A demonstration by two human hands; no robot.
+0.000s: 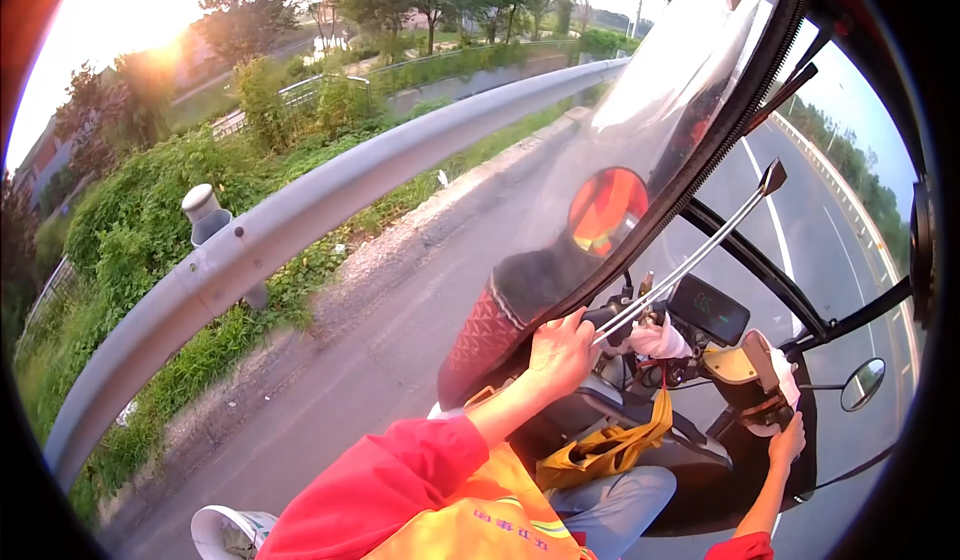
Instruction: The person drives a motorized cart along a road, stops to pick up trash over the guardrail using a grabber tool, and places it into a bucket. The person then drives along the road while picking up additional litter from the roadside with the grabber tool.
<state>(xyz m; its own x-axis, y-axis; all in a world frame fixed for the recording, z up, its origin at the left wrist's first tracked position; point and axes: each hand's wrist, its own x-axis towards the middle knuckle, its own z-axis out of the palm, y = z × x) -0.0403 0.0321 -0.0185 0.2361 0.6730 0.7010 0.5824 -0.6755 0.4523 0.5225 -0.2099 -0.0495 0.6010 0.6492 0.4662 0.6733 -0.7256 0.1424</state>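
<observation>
My left hand (562, 350) is closed at the lower end of long metal litter tongs (690, 255), close to the left side of the handlebar. The two thin rods slant up to the right, ending in a dark flat tip by the windshield frame. Its fingertips are partly hidden. My right hand (787, 438) is wrapped round the right handlebar grip (765, 415), below a yellowish, cloth-wrapped part. Between the hands is a dark display (708, 309) with faint green digits. White plastic (660, 340) is bunched round the handlebar beside it.
A clear windshield (660, 110) with dark zipped edging curves overhead. A metal guardrail (330, 190) runs along the left roadside. A round mirror (862, 385) sticks out on the right. Yellow cloth (610, 445) hangs above my knee. A white bucket (232, 533) is at lower left.
</observation>
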